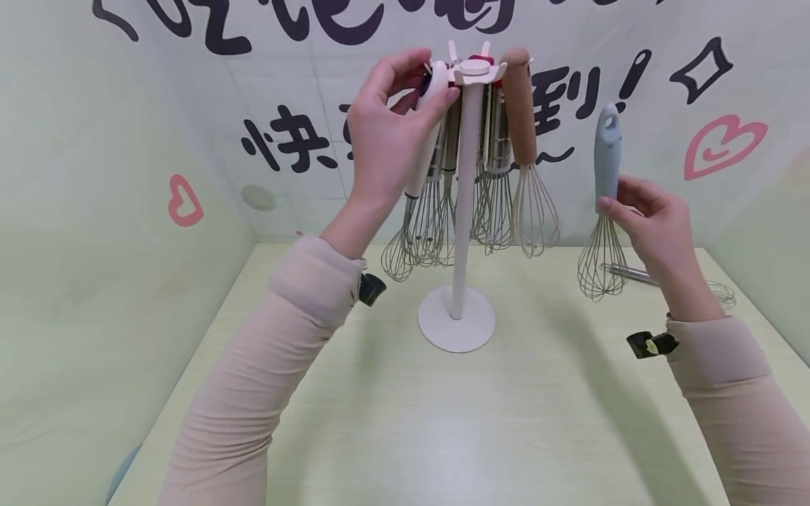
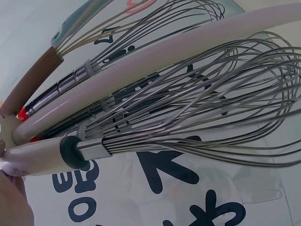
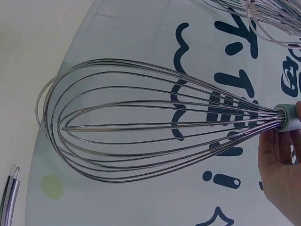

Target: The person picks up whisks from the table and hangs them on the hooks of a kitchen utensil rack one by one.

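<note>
My left hand (image 1: 395,130) grips the top of a white-handled whisk (image 1: 420,169) right at the hooks of a white rack (image 1: 465,211). In the left wrist view this whisk's handle (image 2: 37,157) has a dark green collar where the wires begin. My right hand (image 1: 658,218) pinches a light blue whisk (image 1: 607,158) at the lower end of its handle, holding it upright with the wires down, right of the rack. Its wire loops (image 3: 155,120) fill the right wrist view. Several other whisks hang on the rack, among them one with a brown handle (image 1: 520,109).
The rack stands on a round white base (image 1: 457,330) on a pale wooden table (image 1: 405,422). A thin metal-handled whisk (image 1: 633,274) lies on the table at the right, partly behind my right wrist. A printed backdrop (image 1: 304,204) rises behind the table.
</note>
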### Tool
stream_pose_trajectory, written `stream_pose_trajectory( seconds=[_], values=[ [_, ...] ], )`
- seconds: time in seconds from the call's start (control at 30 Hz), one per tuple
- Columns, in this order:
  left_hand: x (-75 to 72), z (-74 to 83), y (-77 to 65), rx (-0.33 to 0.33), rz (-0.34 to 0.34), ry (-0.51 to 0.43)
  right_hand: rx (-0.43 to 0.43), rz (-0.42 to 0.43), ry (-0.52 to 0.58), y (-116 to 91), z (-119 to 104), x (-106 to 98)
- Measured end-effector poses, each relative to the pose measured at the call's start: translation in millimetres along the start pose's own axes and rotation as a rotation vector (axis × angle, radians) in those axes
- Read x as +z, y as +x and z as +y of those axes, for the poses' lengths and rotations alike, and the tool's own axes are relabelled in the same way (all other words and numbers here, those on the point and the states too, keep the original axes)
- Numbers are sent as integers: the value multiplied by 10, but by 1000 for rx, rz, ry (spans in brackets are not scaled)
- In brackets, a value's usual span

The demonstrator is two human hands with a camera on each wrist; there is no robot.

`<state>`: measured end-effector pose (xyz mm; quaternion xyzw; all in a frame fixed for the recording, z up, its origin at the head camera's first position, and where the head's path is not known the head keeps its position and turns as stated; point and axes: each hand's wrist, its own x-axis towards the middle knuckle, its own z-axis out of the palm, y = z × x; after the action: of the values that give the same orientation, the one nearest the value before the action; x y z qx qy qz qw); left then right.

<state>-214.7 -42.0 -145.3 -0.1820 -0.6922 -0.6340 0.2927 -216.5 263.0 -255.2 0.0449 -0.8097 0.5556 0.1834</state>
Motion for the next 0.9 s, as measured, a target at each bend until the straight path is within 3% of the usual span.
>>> stream_pose_trajectory(
  seconds=[0.1, 0.3, 0.5, 0.63, 0.9],
  values=[
    [-5, -4, 0, -5, -6, -1, 0, 3, 54, -23, -53, -7],
    [-25, 5, -4, -10, -20, -1, -31, 10, 280, -66, -170, -10],
    [-51, 105, -46, -29, -41, -16, -84, 8, 466, -110, -293, -1],
    [-63, 146, -62, -38, -50, -24, -110, -3, 488, -146, -366, 8],
    [-64, 145, -50, -43, -49, -43, -118, -12, 411, -201, -495, 30]
  ],
)
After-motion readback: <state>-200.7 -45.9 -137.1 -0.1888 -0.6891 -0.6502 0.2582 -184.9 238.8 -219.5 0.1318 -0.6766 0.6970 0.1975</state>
